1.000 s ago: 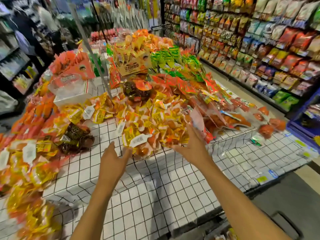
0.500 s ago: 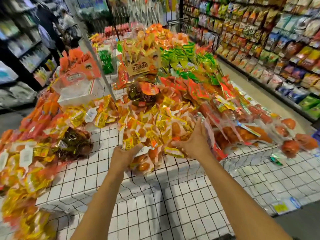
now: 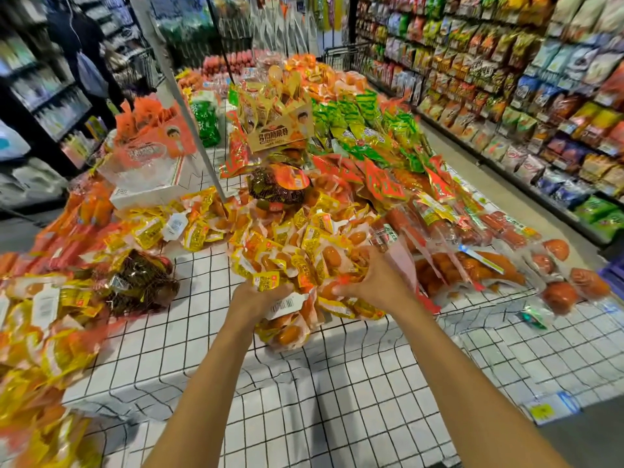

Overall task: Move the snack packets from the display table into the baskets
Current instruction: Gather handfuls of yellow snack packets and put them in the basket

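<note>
A heap of yellow-and-orange snack packets [image 3: 297, 251] is clasped from both sides at the near edge of the checked surface [image 3: 189, 336]. The left grip [image 3: 251, 300] is curled round its left side, the right grip [image 3: 376, 285] closed over its right.

I see the snack packets [image 3: 304, 251] heaped at the table's [image 3: 202, 275] near edge: small clear pouches, yellow labels, orange pieces inside, jumbled every way. The front clump sits gripped between the left hand [image 3: 256, 298] and right hand [image 3: 374, 285], overhanging the edge.
</note>
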